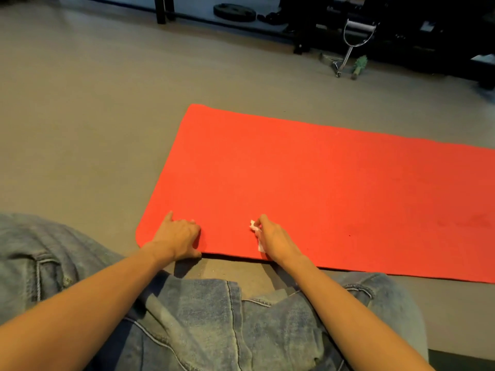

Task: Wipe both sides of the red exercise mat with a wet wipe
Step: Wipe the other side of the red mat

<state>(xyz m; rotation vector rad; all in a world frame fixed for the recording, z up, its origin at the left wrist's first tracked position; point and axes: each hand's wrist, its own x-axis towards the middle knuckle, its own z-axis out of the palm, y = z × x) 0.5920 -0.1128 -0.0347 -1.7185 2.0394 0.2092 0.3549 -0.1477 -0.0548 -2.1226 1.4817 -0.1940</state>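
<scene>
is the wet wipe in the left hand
No, the wet wipe is pinched in the right hand on the red mat, while the left hand grips the mat's near edge.

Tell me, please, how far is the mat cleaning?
Done: unclear; the mat lies flat and shows no sure sign of wiping. In hand: the right hand holds the wipe at the near edge, the left hand lies on that edge. Left: probably turning the mat and wiping the other side.
</scene>
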